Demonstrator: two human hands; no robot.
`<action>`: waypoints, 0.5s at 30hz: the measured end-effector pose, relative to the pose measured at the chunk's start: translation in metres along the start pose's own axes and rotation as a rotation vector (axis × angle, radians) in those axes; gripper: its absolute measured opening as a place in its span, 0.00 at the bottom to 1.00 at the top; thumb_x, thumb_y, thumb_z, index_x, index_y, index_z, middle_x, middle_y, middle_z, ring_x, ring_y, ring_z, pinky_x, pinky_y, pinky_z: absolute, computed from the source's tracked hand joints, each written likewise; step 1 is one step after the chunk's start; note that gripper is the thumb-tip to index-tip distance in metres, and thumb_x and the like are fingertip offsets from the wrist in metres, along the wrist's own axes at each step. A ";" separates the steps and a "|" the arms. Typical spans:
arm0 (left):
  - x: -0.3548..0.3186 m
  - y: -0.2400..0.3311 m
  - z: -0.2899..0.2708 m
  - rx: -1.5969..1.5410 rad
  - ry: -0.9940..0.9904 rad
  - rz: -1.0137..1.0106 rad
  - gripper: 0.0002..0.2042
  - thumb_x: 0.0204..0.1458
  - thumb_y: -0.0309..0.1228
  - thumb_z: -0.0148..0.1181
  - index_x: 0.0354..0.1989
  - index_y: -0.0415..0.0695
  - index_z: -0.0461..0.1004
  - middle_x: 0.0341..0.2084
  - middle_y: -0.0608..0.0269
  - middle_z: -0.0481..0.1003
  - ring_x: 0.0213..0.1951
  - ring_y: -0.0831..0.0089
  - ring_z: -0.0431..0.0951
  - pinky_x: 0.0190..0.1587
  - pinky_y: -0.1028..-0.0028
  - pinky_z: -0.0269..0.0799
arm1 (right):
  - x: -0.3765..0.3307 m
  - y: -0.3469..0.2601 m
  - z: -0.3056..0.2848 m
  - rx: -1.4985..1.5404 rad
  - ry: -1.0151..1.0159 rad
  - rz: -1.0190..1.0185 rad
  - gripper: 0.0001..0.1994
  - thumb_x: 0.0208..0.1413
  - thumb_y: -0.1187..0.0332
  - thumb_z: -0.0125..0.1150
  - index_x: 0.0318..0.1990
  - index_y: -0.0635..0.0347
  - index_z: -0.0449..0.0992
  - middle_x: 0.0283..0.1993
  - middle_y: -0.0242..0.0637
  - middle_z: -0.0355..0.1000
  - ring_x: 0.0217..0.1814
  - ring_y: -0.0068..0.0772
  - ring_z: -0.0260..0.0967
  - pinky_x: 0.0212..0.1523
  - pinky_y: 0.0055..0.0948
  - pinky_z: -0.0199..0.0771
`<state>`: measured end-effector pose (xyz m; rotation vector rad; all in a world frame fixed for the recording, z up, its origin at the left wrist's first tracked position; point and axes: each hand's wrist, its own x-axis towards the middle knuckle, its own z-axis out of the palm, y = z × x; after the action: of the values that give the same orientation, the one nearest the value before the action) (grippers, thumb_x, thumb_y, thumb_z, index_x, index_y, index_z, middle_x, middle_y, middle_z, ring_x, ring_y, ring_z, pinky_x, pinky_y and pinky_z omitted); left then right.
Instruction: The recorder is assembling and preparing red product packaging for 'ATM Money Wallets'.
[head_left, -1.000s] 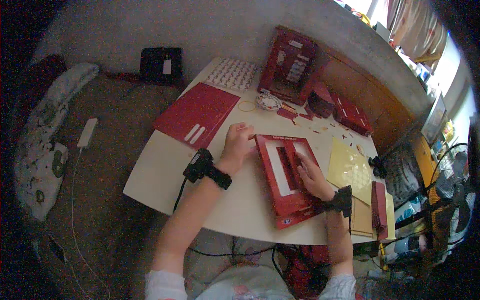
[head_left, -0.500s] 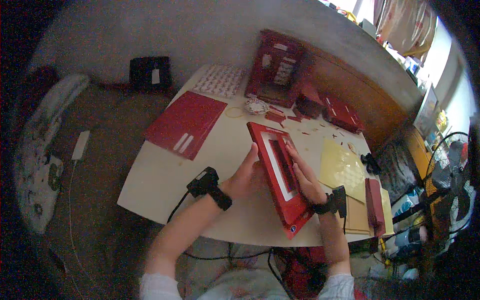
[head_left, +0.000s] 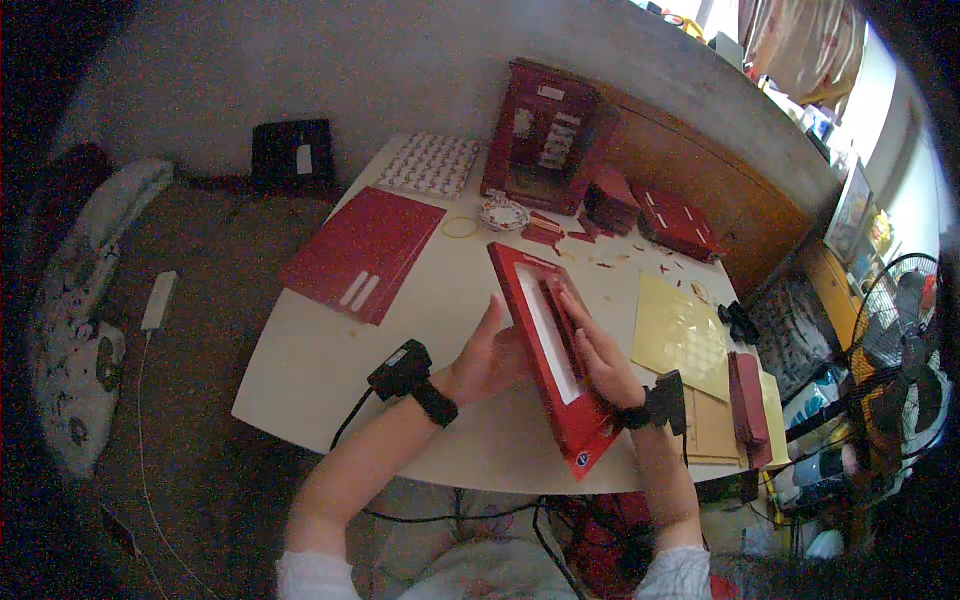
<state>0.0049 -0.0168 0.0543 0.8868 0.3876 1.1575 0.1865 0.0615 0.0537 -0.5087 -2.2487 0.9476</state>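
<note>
A flat red cardboard box [head_left: 528,325] is held tilted between my two hands above the front of the table. Its face has a white-bordered recess with a dark red panel inside, and a pointed flap with a small blue round mark sits at its lower end. My left hand [head_left: 487,358] supports it from the left and behind, thumb raised near the edge and other fingers hidden by the box. Flat along the right part of the face lies my right hand [head_left: 603,368], fingers stretched over the dark panel. Both wrists wear black straps with small devices.
On the white table [head_left: 300,370] lie dark red sheets [head_left: 365,250], a patterned sheet [head_left: 430,163], a yellow sheet [head_left: 665,320] and red scraps. A dark red display box [head_left: 545,135] stands behind, with red stacks [head_left: 680,222] beside it. A fan [head_left: 895,345] is at right.
My right hand has slid slightly left across the box's face. My left thumb is now a little farther from the box's edge. The whole view has shifted slightly.
</note>
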 end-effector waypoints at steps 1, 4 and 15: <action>0.000 -0.001 -0.001 -0.010 0.017 -0.003 0.44 0.44 0.70 0.30 0.60 0.43 0.53 0.55 0.62 0.62 0.54 0.70 0.63 0.57 0.65 0.56 | 0.000 0.000 0.000 -0.003 0.001 -0.001 0.23 0.58 0.76 0.35 0.62 0.63 0.51 0.67 0.43 0.43 0.70 0.38 0.34 0.67 0.30 0.31; -0.002 0.000 -0.002 -0.007 0.044 -0.022 0.44 0.44 0.69 0.30 0.60 0.43 0.53 0.54 0.62 0.62 0.55 0.70 0.63 0.57 0.65 0.56 | 0.001 0.001 0.001 -0.023 -0.008 -0.022 0.23 0.58 0.76 0.35 0.62 0.63 0.50 0.67 0.43 0.43 0.70 0.38 0.35 0.67 0.30 0.32; 0.000 -0.002 0.001 -0.053 0.090 0.005 0.41 0.47 0.66 0.33 0.60 0.45 0.52 0.55 0.63 0.61 0.55 0.70 0.62 0.58 0.66 0.56 | 0.001 0.004 0.001 -0.207 0.013 -0.098 0.23 0.58 0.75 0.34 0.62 0.63 0.50 0.67 0.45 0.43 0.70 0.41 0.38 0.66 0.31 0.36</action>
<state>0.0068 -0.0176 0.0539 0.7923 0.4262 1.2099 0.1852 0.0646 0.0506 -0.4878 -2.3496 0.6640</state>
